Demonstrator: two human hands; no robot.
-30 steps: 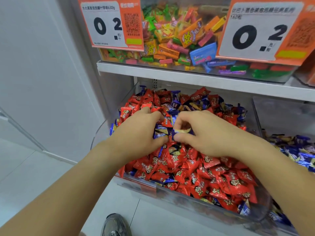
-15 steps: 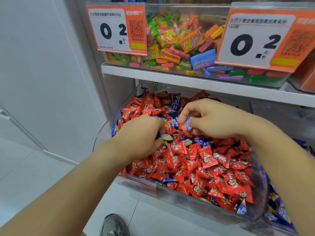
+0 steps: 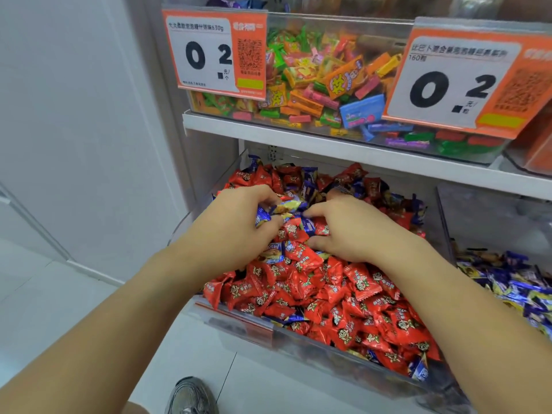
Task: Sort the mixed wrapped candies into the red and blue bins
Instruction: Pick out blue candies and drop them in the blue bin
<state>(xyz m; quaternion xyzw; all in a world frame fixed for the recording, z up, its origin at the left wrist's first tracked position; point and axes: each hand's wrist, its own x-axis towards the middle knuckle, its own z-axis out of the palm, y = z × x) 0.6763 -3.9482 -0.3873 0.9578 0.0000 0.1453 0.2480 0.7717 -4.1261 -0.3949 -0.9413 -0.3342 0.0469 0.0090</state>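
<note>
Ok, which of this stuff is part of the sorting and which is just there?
Part of the job:
- left hand, gripping blue candies
- right hand, on the pile
- red candies
- mixed bin
- blue-candy bin

Just there:
- upper bin of colourful sweets
- price tags
- shoe

Both forearms are bare with no sleeves, the left hand (image 3: 230, 231) and right hand (image 3: 355, 228) wear nothing, and a grey mesh sneaker (image 3: 191, 397) shows near.
</note>
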